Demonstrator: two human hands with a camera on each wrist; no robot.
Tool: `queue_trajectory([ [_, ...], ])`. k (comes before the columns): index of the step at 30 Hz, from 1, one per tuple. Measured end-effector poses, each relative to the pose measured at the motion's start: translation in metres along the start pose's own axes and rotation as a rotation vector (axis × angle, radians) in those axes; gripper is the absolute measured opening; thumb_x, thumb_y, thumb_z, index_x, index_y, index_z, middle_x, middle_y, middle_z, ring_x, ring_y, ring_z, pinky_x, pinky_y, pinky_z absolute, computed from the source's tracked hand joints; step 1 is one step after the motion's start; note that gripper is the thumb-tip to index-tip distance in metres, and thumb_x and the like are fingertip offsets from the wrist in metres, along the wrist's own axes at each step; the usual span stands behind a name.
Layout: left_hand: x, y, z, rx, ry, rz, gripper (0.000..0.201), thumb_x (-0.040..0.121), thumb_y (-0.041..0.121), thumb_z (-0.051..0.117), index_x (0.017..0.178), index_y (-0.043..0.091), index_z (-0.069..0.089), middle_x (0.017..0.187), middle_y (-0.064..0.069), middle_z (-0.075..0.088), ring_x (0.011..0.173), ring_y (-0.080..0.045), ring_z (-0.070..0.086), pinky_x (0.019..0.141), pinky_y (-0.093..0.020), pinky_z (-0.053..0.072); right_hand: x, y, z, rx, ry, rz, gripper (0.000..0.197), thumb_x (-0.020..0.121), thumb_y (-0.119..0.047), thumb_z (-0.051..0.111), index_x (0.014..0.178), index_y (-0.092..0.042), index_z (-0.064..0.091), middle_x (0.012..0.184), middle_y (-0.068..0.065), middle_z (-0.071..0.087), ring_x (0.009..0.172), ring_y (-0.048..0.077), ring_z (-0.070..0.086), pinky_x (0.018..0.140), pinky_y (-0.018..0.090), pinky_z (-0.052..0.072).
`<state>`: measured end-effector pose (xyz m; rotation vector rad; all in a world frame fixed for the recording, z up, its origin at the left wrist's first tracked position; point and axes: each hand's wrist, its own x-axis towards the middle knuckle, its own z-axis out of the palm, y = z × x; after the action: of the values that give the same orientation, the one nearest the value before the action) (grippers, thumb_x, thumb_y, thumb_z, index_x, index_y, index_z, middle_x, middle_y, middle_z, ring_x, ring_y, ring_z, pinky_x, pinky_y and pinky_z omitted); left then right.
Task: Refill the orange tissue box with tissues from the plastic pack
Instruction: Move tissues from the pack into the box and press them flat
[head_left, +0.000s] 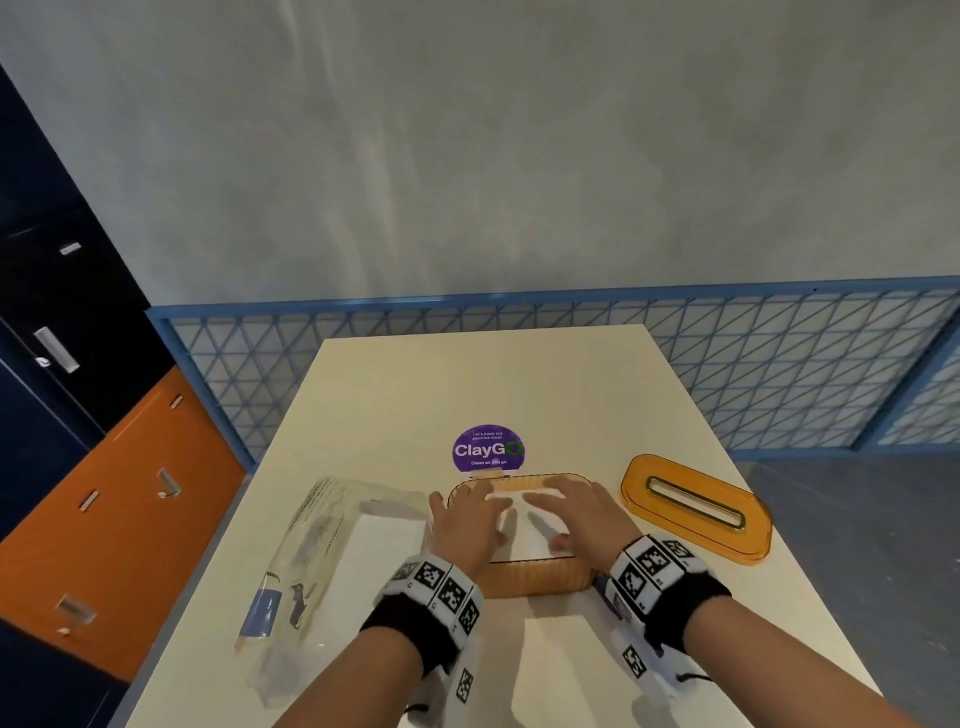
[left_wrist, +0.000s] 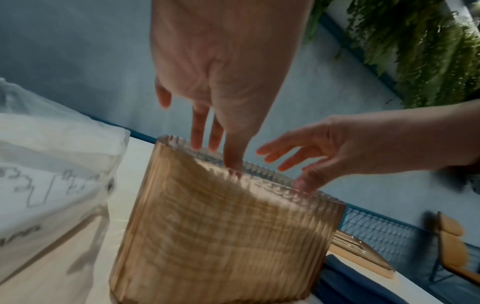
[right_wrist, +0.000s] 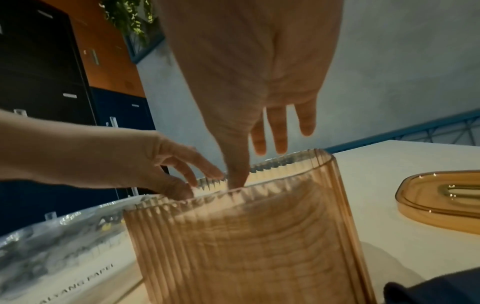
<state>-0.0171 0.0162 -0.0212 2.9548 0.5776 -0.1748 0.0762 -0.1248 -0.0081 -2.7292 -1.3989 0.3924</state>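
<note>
The ribbed orange tissue box (head_left: 535, 579) stands open-topped in the middle of the table, with a white stack of tissues (head_left: 522, 543) inside it. Both hands reach over its rim. My left hand (head_left: 480, 512) and right hand (head_left: 569, 509) lie side by side, fingers spread and fairly straight, on top of the tissues. In the wrist views the left hand's fingertips (left_wrist: 233, 162) and the right hand's fingertips (right_wrist: 237, 176) dip just inside the box (left_wrist: 228, 236) (right_wrist: 246, 246). The clear plastic pack (head_left: 332, 561) lies left of the box with white tissues still in it.
The orange slotted lid (head_left: 696, 506) lies flat on the table to the right of the box. A purple round sticker (head_left: 487, 449) sits behind the box. The cream table (head_left: 467, 384) ends at a blue mesh fence behind; orange and dark cabinets (head_left: 119, 519) stand left.
</note>
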Motion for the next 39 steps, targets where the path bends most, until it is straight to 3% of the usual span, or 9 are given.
queue_trajectory([
  [5, 0.010, -0.013, -0.002, 0.099, -0.367, 0.042, 0.052, 0.095, 0.029, 0.050, 0.142, 0.038, 0.031, 0.150, 0.000, 0.030, 0.138, -0.023, 0.032, 0.106, -0.056, 0.020, 0.013, 0.003, -0.002, 0.012, -0.353, 0.139, 0.055, 0.095, -0.043, 0.043, 0.147, -0.038, 0.024, 0.160, -0.007, 0.011, 0.148, 0.019, 0.008, 0.116, 0.058, -0.005],
  [13, 0.012, -0.012, -0.007, 0.027, -0.460, -0.005, 0.052, 0.099, 0.025, 0.043, 0.146, 0.039, 0.025, 0.157, 0.002, 0.021, 0.145, -0.020, 0.020, 0.111, -0.059, 0.009, 0.024, 0.007, 0.004, 0.193, -0.425, 0.267, 0.058, 0.095, -0.049, 0.038, 0.148, -0.033, 0.023, 0.160, -0.002, 0.011, 0.148, 0.023, 0.009, 0.115, 0.059, -0.007],
  [15, 0.008, -0.014, -0.010, -0.005, -0.379, 0.015, 0.049, 0.095, 0.026, 0.051, 0.141, 0.038, 0.037, 0.151, 0.002, 0.032, 0.143, -0.019, 0.024, 0.110, -0.061, 0.010, 0.019, 0.006, -0.003, 0.151, -0.411, 0.214, 0.053, 0.096, -0.042, 0.043, 0.146, -0.036, 0.028, 0.160, -0.002, 0.013, 0.148, 0.022, 0.011, 0.116, 0.056, -0.004],
  [18, -0.009, -0.028, -0.011, -0.198, 0.044, 0.054, 0.028, 0.095, 0.027, 0.050, 0.121, 0.030, 0.061, 0.133, 0.006, 0.051, 0.129, -0.015, 0.038, 0.110, -0.049, 0.022, 0.006, 0.009, -0.016, 0.079, -0.269, 0.134, 0.038, 0.097, -0.032, 0.044, 0.135, -0.036, 0.048, 0.153, -0.005, 0.032, 0.143, 0.019, 0.026, 0.116, 0.053, 0.007],
  [20, -0.023, -0.048, -0.003, -0.364, 0.382, -0.042, 0.023, 0.093, 0.019, 0.052, 0.110, 0.022, 0.067, 0.119, 0.003, 0.059, 0.114, -0.018, 0.049, 0.098, -0.039, 0.036, 0.002, 0.020, -0.015, 0.150, -0.044, 0.128, 0.032, 0.097, -0.026, 0.044, 0.126, -0.033, 0.056, 0.141, -0.006, 0.046, 0.135, 0.017, 0.038, 0.115, 0.047, 0.022],
  [22, -0.033, -0.069, 0.011, -0.408, 0.478, -0.227, 0.023, 0.091, 0.012, 0.051, 0.109, 0.016, 0.066, 0.116, -0.004, 0.059, 0.109, -0.024, 0.053, 0.089, -0.038, 0.043, -0.002, 0.032, -0.008, 0.232, 0.139, 0.159, 0.034, 0.096, -0.019, 0.045, 0.125, -0.029, 0.058, 0.132, -0.002, 0.052, 0.126, 0.018, 0.046, 0.106, 0.036, 0.037],
  [28, -0.051, -0.092, 0.056, -0.221, -0.069, -0.590, 0.044, 0.092, 0.040, 0.047, 0.127, 0.015, 0.040, 0.134, -0.008, 0.035, 0.124, -0.026, 0.038, 0.097, -0.037, 0.042, -0.011, 0.034, 0.004, 0.338, 0.025, 0.272, 0.053, 0.101, -0.013, 0.032, 0.150, -0.025, 0.018, 0.123, 0.012, 0.054, 0.113, 0.025, 0.052, 0.088, 0.026, 0.039],
  [31, -0.048, -0.088, 0.063, -0.179, -0.093, -0.595, 0.060, 0.086, 0.053, 0.052, 0.131, 0.017, 0.034, 0.136, -0.007, 0.032, 0.126, -0.025, 0.035, 0.097, -0.037, 0.042, -0.009, 0.032, 0.004, 0.329, -0.041, 0.326, 0.060, 0.100, -0.006, 0.030, 0.151, -0.018, 0.002, 0.111, 0.016, 0.060, 0.087, 0.019, 0.048, 0.073, 0.023, 0.033],
  [39, -0.043, -0.085, 0.065, -0.150, -0.104, -0.606, 0.038, 0.096, 0.036, 0.040, 0.129, 0.015, 0.039, 0.132, -0.008, 0.037, 0.124, -0.025, 0.039, 0.098, -0.039, 0.045, -0.011, 0.028, -0.003, 0.285, -0.094, 0.336, 0.059, 0.100, -0.006, 0.029, 0.152, -0.016, 0.003, 0.120, 0.019, 0.061, 0.086, 0.016, 0.043, 0.071, 0.021, 0.032],
])
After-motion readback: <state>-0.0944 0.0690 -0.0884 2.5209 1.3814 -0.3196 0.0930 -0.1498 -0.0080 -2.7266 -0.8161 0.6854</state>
